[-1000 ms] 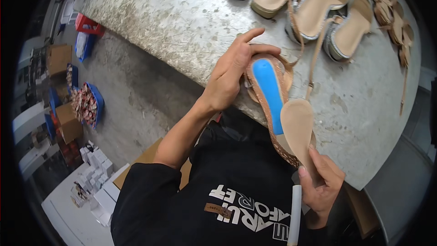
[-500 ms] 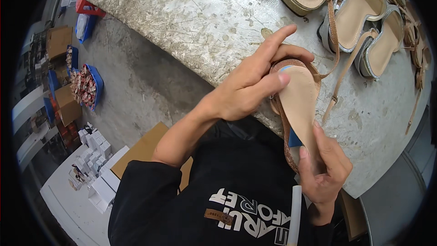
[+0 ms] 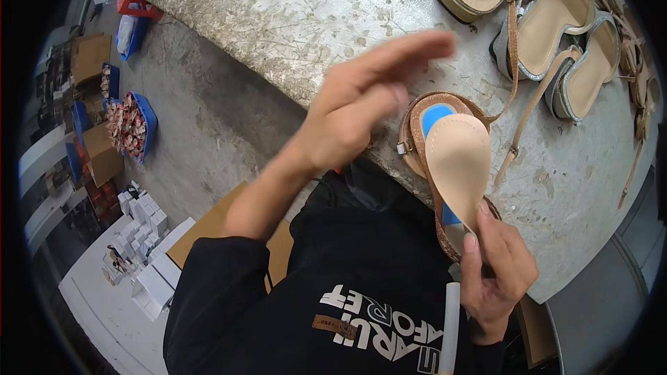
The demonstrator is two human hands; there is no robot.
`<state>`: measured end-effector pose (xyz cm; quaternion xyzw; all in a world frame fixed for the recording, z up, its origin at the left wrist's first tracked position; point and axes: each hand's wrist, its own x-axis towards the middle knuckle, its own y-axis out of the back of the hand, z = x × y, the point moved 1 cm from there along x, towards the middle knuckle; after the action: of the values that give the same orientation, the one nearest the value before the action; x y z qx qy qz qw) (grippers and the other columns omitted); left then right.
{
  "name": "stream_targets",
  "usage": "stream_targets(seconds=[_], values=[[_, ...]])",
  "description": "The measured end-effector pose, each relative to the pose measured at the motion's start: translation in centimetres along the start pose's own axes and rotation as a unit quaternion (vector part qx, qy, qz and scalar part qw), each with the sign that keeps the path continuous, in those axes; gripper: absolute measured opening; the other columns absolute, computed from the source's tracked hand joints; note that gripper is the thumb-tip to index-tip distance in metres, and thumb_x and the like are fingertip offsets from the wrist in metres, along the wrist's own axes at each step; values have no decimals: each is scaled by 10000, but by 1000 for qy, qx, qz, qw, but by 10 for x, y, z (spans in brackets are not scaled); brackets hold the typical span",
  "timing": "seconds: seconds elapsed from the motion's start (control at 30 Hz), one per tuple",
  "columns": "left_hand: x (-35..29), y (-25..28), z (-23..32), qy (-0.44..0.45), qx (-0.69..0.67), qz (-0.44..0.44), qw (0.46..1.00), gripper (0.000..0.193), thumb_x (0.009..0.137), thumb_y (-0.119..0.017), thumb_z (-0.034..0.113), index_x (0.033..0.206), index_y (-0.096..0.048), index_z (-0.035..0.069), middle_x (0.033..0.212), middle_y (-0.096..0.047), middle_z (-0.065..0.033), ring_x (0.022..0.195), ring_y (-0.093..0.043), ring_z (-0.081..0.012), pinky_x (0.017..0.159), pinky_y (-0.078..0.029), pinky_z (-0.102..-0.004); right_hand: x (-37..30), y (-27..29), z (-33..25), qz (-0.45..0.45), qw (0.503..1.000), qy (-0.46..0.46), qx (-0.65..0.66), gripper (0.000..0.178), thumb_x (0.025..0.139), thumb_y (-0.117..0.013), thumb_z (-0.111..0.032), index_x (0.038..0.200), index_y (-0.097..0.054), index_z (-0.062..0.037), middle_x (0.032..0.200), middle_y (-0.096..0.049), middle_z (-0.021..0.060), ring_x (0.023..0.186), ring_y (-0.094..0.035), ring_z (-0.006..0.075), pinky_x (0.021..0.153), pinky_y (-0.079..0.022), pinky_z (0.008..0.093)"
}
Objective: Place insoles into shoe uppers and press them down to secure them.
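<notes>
A brown sandal point(image 3: 417, 119) with an ankle strap lies at the table's near edge, its strap and small buckle looping around the heel end. Above its bed a beige insole point(image 3: 458, 156) with stitching at the rounded end is tilted up. Blue patches show on the sandal's bed beneath it. My right hand point(image 3: 501, 260) pinches the narrow part of the insole between thumb and fingers. Left of the sandal, my left hand point(image 3: 358, 104) is raised, slightly blurred, with fingers stretched out and nothing in them; it touches neither sandal nor insole.
Several sandals with beige insoles point(image 3: 549, 24) stand at the far right of the worn grey table point(image 3: 292, 28). A loose strap point(image 3: 515, 139) trails across the tabletop. On the floor at left are a blue bin of small pieces point(image 3: 132, 128) and cardboard boxes point(image 3: 94, 59).
My left hand has let go of the insole's rounded end and moved up and left. That end now stands higher, uncovering more blue on the sandal. My right hand keeps its pinch.
</notes>
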<state>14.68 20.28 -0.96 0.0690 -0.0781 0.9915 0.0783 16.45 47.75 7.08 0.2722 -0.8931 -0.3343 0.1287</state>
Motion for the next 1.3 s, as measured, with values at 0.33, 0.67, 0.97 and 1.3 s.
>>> stream_targets(seconds=[0.33, 0.67, 0.97, 1.3], values=[[-16, -58, 55, 100, 28, 210, 972, 479, 889, -675, -143, 1343, -527, -102, 941, -764, -219, 917, -753, -232, 821, -625, -332, -10, 6, -9, -24, 1000, 3, -4, 467, 738, -738, 3, 1204, -727, 28, 815, -676, 143, 612, -631, 242, 559, -514, 326], [12, -47, -9, 71, -123, 115, 983, 846, 1049, -124, 635, 1560, -187, -37, 1320, -566, -252, 1232, -629, -340, 1033, -532, -429, 8, -5, 0, -23, 998, -58, 20, 496, 792, -704, 11, 1287, -687, 25, 832, -677, 169, 668, -674, 242, 614, -530, 325], [9, -42, -19, 42, -131, 78, 987, 777, 1076, -331, 569, 1564, -203, -22, 1306, -574, -229, 1237, -618, -296, 1052, -508, -404, 9, -8, 3, -34, 997, -65, 20, 515, 798, -714, 9, 1311, -673, 21, 827, -676, 163, 669, -674, 234, 625, -536, 323], [12, -37, -12, 93, -52, 11, 994, 513, 1035, -551, 62, 1493, -338, -26, 1333, -605, -204, 1259, -598, -254, 1065, -487, -371, 5, -11, 3, -70, 992, 43, -100, 516, 781, -767, -65, 1292, -693, -67, 1319, -657, 190, 769, -653, 262, 654, -546, 347]])
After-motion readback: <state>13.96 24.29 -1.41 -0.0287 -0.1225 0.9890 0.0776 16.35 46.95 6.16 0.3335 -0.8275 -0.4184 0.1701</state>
